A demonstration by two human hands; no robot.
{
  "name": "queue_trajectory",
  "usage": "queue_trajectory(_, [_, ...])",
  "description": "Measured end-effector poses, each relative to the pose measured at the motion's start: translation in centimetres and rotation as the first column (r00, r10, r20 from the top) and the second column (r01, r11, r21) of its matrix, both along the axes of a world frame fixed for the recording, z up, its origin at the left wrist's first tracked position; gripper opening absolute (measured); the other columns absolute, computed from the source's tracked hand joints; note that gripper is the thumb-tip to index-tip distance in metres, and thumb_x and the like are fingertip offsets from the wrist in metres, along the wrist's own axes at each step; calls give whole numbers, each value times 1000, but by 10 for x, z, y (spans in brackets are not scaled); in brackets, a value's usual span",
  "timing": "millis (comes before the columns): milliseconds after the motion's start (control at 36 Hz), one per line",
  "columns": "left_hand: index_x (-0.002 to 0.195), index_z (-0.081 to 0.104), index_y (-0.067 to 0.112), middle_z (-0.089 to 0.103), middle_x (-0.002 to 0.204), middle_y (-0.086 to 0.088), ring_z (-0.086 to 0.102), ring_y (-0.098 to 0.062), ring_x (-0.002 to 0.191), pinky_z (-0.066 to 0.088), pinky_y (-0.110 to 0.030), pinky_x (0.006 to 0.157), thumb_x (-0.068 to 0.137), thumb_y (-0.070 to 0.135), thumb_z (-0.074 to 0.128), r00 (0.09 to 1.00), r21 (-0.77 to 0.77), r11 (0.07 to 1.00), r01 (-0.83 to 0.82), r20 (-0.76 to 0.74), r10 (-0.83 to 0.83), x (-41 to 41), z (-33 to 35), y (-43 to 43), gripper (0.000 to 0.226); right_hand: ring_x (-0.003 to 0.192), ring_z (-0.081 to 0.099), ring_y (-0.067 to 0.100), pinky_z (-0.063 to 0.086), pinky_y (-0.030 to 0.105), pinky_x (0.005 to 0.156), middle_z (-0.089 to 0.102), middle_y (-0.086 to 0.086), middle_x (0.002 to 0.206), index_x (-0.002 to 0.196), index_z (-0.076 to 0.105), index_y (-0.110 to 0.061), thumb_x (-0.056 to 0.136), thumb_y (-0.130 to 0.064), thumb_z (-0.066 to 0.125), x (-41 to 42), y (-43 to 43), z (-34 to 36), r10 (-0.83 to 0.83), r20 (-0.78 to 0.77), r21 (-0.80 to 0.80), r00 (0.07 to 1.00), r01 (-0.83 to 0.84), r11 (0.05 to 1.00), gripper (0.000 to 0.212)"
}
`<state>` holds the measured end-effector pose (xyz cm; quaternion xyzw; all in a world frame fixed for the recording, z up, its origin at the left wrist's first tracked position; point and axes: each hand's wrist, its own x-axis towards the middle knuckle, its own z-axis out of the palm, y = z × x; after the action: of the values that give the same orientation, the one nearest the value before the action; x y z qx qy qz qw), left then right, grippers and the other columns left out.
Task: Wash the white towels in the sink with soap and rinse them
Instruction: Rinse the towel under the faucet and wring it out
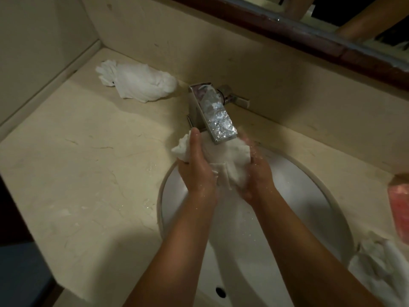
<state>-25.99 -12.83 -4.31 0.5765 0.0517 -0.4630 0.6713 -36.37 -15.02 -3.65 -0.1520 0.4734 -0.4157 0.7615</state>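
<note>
On the beige marble counter [77,162], 2 towels [137,84] beside sink [327,196]

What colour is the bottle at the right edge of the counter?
Pink bottle, seen in the head view.

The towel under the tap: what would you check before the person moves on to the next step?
1. Grip: left hand and right hand both clasp the bunched towel: ok.
2. Water: running along the faucet spout onto the towel: ok.
3. Position: towel held over the sink, so runoff lands in the basin: ok.
4. Soap rinsed out: cannot tell.
5. Other towels: one on the counter by the back wall, another at the sink's right edge; washed or not, cannot tell.
6. Pink soap container within reach at the right: ok.
</note>
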Motion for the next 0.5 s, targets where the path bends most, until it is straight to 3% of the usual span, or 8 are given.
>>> queue_trajectory(83, [114,79,15,82,104,-2,79,-21,97,62,-50,95,67,60,89,1000,26,1000,-2,-14,2,-1,1,-3,66,110,75,34,60,43,92,75,19,124,124,76,-8,103,-41,62,-1,1,-1,-9,-5,34,1000,9,999,42])
queue_trajectory(139, [113,80,14,82,103,-5,79,-25,92,63,-52,91,67,59,86,998,15,999,44,-40,-43,0,0,-7,65,113,73,35,60,44,89,73,19,130,131,73,-10,102,-50,59,-3,0,-4,-1,-27,70,1000,2,998,51])
queue_trajectory(222, [119,78,11,81,111,-11,78,-32,104,60,-60,97,64,56,85,994,-53,996,66,-85,-70,-1,-3,-11,71,104,77,31,62,41,77,76,14,125,131,72,-18,101,-66,50,-10,-3,-4,80,-92,108,992,-70,992,61])
queue_trajectory(361, [131,73,8,74,127,-21,71,-42,119,52,-67,106,57,62,92,975,-163,985,61,-200,-94,6,-9,-9,94,106,78,32,60,47,83,78,11,121,133,70,-19,101,-67,51,-11,-10,0,111,-121,130,986,-95,987,60])
queue_trajectory(444, [132,72,6,71,130,-27,68,-47,122,48,-71,108,50,66,95,972,-213,975,57,-211,-103,16,-13,-7,105,111,76,31,59,48,90,76,10,127,134,70,-21,100,-72,48,-4,-12,1,205,-118,129,972,-190,973,66])
queue_trajectory(500, [131,72,3,69,131,-30,67,-49,123,45,-72,109,51,65,95,971,-220,973,71,-209,-118,23,-13,-4,104,104,77,27,60,44,88,78,7,124,129,74,-22,98,-75,47,1,-13,2,273,-102,159,956,-256,954,67])
